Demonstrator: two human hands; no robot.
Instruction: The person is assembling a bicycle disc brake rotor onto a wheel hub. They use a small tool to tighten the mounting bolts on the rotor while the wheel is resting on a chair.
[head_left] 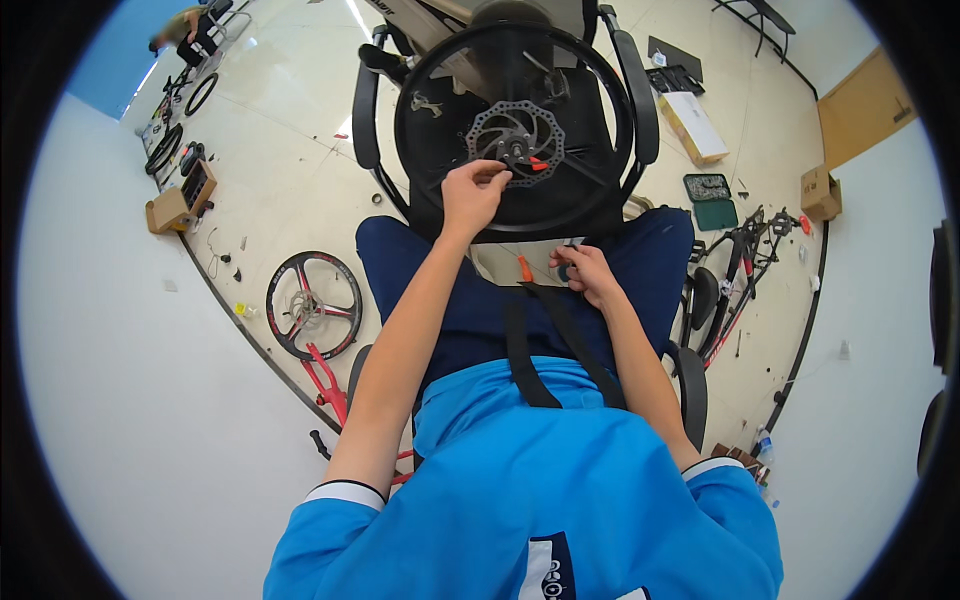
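Observation:
A bicycle wheel (622, 140) with a toothed-edged brake disc (553, 128) lies flat on a black office chair in front of me. My left hand (474, 198) is at the disc's near left edge, thumb and fingers pinched together; what they hold, if anything, is too small to make out. A small red piece (540, 164) lies over the disc close to its hub. Over my lap, my right hand (588, 272) has its fingers closed near a small dark round piece; its grip is partly hidden. Left of it, an orange-handled tool (525, 268) rests on a beige pouch (494, 266).
The chair's armrests (643, 125) flank the wheel. A red-and-black wheel (357, 300) and a red fork (326, 378) are at left. Bicycle frames (735, 275), a green parts case (715, 214) and a long box (692, 128) stand right. Another person (190, 30) sits far left.

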